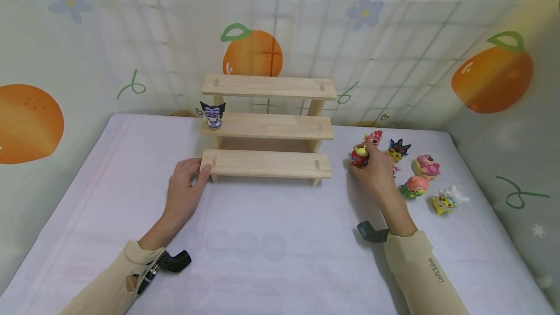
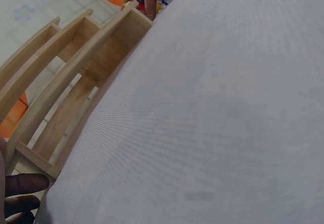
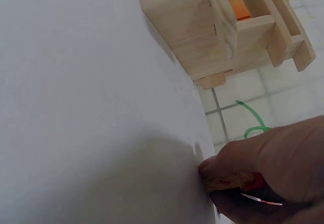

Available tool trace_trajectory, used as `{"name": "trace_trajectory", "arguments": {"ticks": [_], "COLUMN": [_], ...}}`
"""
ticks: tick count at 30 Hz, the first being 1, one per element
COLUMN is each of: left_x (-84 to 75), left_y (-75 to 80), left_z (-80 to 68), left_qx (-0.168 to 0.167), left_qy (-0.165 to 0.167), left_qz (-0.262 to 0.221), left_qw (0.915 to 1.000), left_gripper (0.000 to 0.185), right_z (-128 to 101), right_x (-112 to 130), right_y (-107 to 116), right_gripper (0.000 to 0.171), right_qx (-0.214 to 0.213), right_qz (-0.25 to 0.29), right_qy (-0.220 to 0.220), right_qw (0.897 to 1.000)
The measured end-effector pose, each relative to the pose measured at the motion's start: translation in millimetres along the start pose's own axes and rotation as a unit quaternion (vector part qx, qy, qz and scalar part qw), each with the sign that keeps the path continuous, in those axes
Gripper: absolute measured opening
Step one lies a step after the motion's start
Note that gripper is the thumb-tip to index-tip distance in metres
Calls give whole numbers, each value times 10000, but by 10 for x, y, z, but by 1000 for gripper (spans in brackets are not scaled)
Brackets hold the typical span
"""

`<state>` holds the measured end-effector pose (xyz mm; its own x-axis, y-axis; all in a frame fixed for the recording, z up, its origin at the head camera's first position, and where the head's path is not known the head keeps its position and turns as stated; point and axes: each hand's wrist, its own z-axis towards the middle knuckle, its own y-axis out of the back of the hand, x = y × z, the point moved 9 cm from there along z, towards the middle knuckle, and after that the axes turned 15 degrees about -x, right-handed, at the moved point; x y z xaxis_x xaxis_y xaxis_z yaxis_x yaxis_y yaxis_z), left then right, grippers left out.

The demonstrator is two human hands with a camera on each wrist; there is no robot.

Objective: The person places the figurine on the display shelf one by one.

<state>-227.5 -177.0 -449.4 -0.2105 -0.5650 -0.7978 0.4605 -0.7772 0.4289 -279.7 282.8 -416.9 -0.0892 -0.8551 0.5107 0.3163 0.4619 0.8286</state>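
Observation:
A three-tier wooden display shelf (image 1: 266, 164) stands on the white-covered table. My left hand (image 1: 187, 190) grips the left end of its lowest tier, thumb at the front corner; its fingers (image 2: 28, 184) show beside the shelf's end in the left wrist view. To the right of the shelf, my right hand (image 1: 375, 171) pinches a small red figurine with a yellow top (image 1: 359, 157), low over the table. The right wrist view shows it mostly covered by the fingers. On the middle tier's left end sits a purple-and-black figurine (image 1: 213, 115).
Around and right of my right hand stand several figurines: a red-topped one (image 1: 374, 137), a black-eared one (image 1: 398, 148), a pink one (image 1: 426, 166), a pink-and-green one (image 1: 415, 187) and a yellow-and-white one (image 1: 445, 203). A fruit-printed curtain (image 1: 306, 28) hangs behind the table.

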Motion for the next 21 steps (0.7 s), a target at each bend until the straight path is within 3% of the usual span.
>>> {"name": "trace_trajectory", "arguments": {"ticks": [15,21], "left_x": [16,6], "left_y": [-10,-2], "left_z": [-10,-2], "left_qx": [32,-7], "left_qy": [100,77], "left_qz": [63,48], "left_qw": [9999,10000], "left_gripper": [39,38], "right_z": [-12,-9], "right_x": [16,89], "right_y": [19,101], "right_gripper": [65,65], "right_qx": [-136,-355], "right_qz": [26,385], "right_qy": [92,94], "right_qw": [9999,9986]}}
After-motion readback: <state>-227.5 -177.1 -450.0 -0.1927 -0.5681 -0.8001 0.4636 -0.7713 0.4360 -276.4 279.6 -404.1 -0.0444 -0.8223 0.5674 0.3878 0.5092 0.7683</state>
